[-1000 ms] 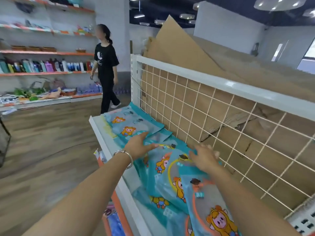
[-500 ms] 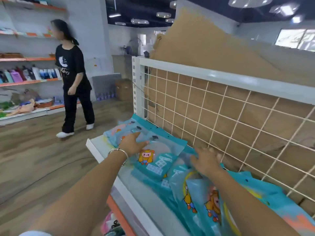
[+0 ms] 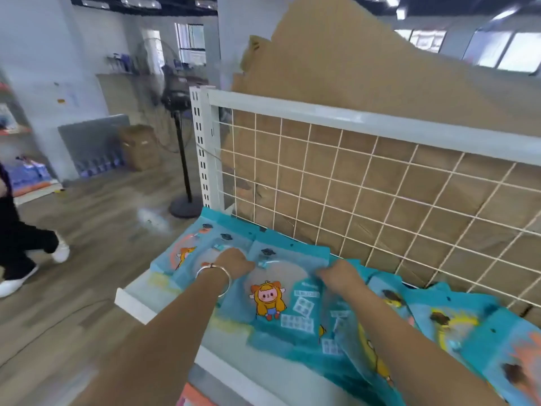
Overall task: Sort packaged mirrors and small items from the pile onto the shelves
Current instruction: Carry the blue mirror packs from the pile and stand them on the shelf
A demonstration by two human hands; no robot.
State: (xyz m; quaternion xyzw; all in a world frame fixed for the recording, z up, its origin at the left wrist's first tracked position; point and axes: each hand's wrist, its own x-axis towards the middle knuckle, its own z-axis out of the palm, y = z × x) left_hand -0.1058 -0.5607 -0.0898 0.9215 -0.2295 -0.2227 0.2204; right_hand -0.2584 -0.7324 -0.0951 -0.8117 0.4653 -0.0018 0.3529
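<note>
Here the left hand (image 3: pixel 235 262) and right hand (image 3: pixel 342 274) each have a grip clamped on one packaged mirror (image 3: pixel 276 300), lying near the shelf's (image 3: pixel 133 301) left end, overlapping other teal packages (image 3: pixel 439 317).

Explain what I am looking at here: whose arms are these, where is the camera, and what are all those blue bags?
There is no machine here. The two arms belong to a person, and the camera sits on that person's head, looking forward and down, so you see roughly what they see. The left hand, with a bracelet on its wrist, and the right hand each seem to grip an upper corner of one teal packet with a cartoon figure on it. It lies on a white shelf among more packets, which overlap towards the right. Behind the shelf stands a wire grid with cardboard behind it. At the far left, another person's legs show. The picture is blurred, so the print cannot be read.
</note>
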